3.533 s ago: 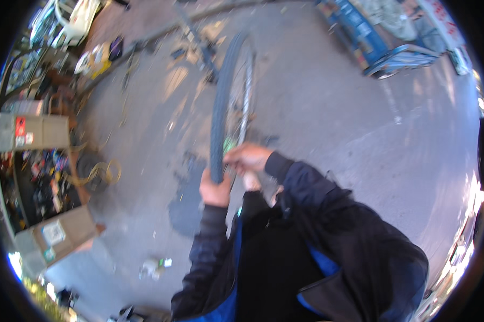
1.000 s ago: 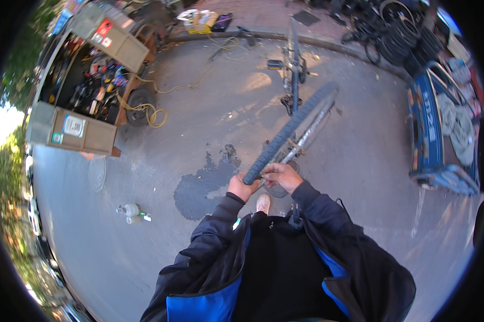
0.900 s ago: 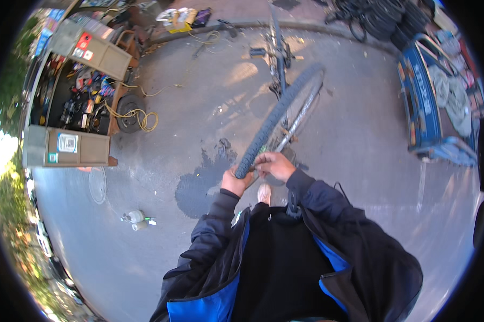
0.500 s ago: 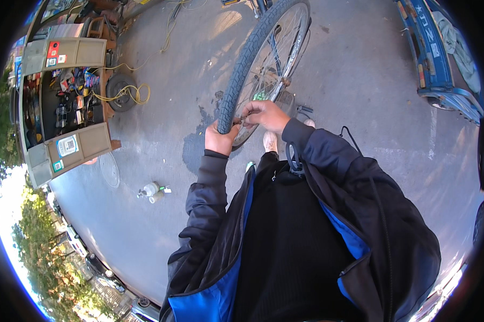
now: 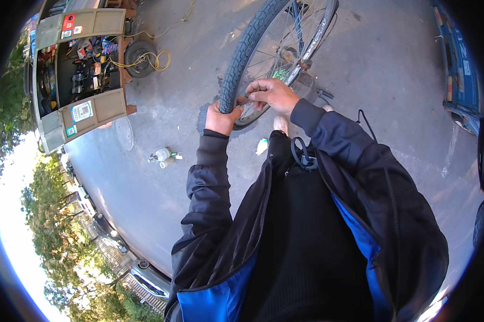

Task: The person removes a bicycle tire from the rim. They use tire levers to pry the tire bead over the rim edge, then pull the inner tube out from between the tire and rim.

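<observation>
A bicycle wheel with a knobbly dark tyre and thin metal spokes stands tilted in front of me. My left hand is closed round the near end of the tyre, its thumb on the inner side at the rim. Just right of it, my right hand pinches at the inside of the rim with thumb and forefinger together. Whatever lies between those fingertips is too small to make out. Beyond the right hand, something bright green shows near the wheel's hub, behind the spokes.
An open tool cabinet full of small goods stands at the left, beside a spare wheel draped with a yellow hose. Small bottles sit on the pavement. A blue cart is at the far right; parked cars line the lower left.
My view has shifted, so the surroundings sit further right and the wheel higher. Both hands keep their places at the rim; the right one's fingers have moved slightly.
</observation>
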Motion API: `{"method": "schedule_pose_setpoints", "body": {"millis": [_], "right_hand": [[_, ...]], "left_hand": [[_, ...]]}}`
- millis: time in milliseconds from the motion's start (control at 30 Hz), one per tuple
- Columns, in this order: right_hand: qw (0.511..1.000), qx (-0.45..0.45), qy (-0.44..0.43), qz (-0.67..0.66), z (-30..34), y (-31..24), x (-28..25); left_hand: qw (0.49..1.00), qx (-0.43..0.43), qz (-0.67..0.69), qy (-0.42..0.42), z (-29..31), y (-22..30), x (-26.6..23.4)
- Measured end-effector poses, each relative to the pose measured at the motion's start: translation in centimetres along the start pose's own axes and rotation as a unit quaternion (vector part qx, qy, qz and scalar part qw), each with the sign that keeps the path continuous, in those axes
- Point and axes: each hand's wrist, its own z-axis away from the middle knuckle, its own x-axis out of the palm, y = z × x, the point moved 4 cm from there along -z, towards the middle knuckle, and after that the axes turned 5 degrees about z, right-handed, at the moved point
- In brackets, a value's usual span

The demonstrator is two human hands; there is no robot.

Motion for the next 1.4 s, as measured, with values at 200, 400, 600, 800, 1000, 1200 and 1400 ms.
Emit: {"method": "schedule_pose_setpoints", "body": {"millis": [200, 400, 600, 800, 1000, 1200, 1400], "right_hand": [[0.986, 0.159, 0.046, -0.006, 0.8, 1.2, -0.7], [0.992, 0.103, 0.048, -0.047, 0.3, 2.2, 1.0], [0.99, 0.053, 0.131, -0.026, 1.5, 2.8, 2.2], [0.984, 0.05, 0.161, -0.049, 1.7, 3.8, 2.9], [0.987, 0.089, 0.118, -0.062, 1.2, 3.6, 2.1], [0.99, 0.046, 0.07, -0.111, 0.5, 3.8, 1.8], [0.994, 0.013, 0.064, -0.089, 0.6, 3.9, 1.7]], "left_hand": [[0.999, 0.04, -0.002, -0.035, -0.5, -0.2, -0.3], [0.995, 0.081, 0.024, -0.059, -0.6, -1.6, -0.7], [0.993, 0.072, 0.042, -0.08, -1.2, -3.9, -0.8], [0.99, 0.084, 0.062, -0.099, -1.4, -5.1, -1.1], [0.988, 0.085, 0.065, -0.112, -1.6, -4.5, -0.9], [0.988, 0.07, 0.07, -0.116, -1.5, -3.6, -1.0], [0.993, 0.055, 0.042, -0.095, -1.2, -3.1, -1.1]]}}
